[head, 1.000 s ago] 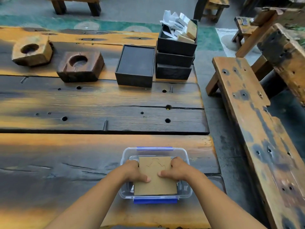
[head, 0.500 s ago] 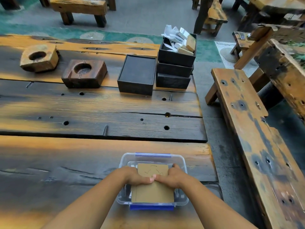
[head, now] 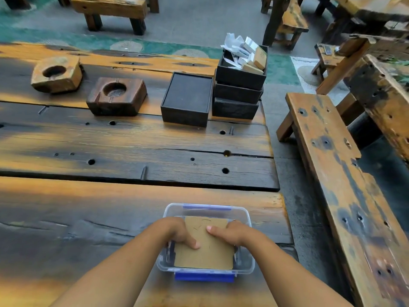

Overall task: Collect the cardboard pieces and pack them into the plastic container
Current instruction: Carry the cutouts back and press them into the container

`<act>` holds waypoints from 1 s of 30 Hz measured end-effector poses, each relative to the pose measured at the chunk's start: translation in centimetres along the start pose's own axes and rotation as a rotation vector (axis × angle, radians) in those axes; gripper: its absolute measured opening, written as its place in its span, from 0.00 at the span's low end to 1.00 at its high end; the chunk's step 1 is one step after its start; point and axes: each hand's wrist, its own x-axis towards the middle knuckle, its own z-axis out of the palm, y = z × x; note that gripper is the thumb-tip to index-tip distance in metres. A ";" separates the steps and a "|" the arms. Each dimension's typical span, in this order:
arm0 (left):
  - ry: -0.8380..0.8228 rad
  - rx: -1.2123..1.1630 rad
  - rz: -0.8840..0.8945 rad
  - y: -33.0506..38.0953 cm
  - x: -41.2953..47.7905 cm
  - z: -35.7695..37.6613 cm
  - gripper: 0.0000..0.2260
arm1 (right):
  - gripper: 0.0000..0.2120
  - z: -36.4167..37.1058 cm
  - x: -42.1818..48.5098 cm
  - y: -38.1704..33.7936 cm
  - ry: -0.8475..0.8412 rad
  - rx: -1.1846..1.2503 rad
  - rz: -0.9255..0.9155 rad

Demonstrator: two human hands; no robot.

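Note:
A clear plastic container (head: 245,220) with blue latches stands near the table's front right corner. A brown cardboard piece (head: 208,253) lies flat in its opening and covers most of it. My left hand (head: 177,232) grips the cardboard's left edge, thumb on top. My right hand (head: 230,232) grips its right edge, thumb also on top. The fingers of both hands go down inside the container walls and are hidden there.
Stacked black boxes (head: 238,91) hold paper scraps and small cartons at the back. A flat black box (head: 187,98) sits beside them. Two wooden blocks with round holes (head: 116,96) (head: 56,73) lie at the far left. A wooden bench (head: 345,185) runs along the right.
My thumbs came together at the cardboard's middle half a second ago and have now spread apart again. The view has tilted up slightly; the cardboard stays in the container.

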 end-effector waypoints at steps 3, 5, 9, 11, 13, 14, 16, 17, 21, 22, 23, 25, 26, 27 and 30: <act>-0.129 -0.078 0.054 0.0 -0.1 -0.1 0.35 | 0.53 -0.1 -0.1 0.1 0.003 0.036 -0.031; -0.129 -0.069 0.028 0.0 -0.3 -0.1 0.36 | 0.53 -0.1 0.0 0.3 -0.008 -0.001 -0.032; -0.168 -0.058 0.030 0.0 -0.3 -0.8 0.30 | 0.45 0.0 0.0 0.7 -0.046 -0.066 -0.083; -0.107 -0.039 0.052 0.0 -0.2 -0.7 0.28 | 0.39 0.2 0.1 1.0 -0.017 -0.022 -0.117; 0.076 0.012 0.051 0.0 -0.2 -0.2 0.30 | 0.31 0.5 0.2 1.1 0.099 0.009 -0.172; 0.145 0.032 0.049 0.1 -0.2 0.0 0.31 | 0.29 0.5 0.1 1.1 0.155 -0.001 -0.190; 0.157 0.059 0.050 0.0 -0.1 0.2 0.33 | 0.31 0.6 0.2 1.0 0.183 -0.013 -0.195; 0.113 0.066 0.056 0.0 -0.2 0.2 0.33 | 0.33 0.6 0.1 0.9 0.162 0.006 -0.192; -0.072 -0.048 0.102 -0.4 -0.4 0.3 0.31 | 0.41 0.2 -0.3 0.7 0.123 0.083 -0.190; -0.082 -0.047 0.099 -0.4 -0.5 0.4 0.30 | 0.41 0.3 -0.4 0.7 0.102 0.078 -0.185; -0.074 -0.018 0.094 -0.5 -0.4 0.5 0.30 | 0.42 0.4 -0.5 0.7 0.075 0.059 -0.175; -0.015 0.107 0.075 -0.5 -0.3 0.4 0.31 | 0.43 0.4 -0.6 0.6 0.040 -0.013 -0.167; 0.014 0.165 0.064 -0.4 -0.5 0.3 0.31 | 0.44 0.3 -0.6 0.6 0.039 -0.047 -0.164; 0.037 0.205 0.059 -0.4 -0.6 0.2 0.32 | 0.44 0.2 -0.5 0.5 0.043 -0.077 -0.158; 0.099 0.268 0.050 -0.4 -0.4 0.2 0.34 | 0.45 0.4 -0.3 0.0 0.062 -0.104 -0.116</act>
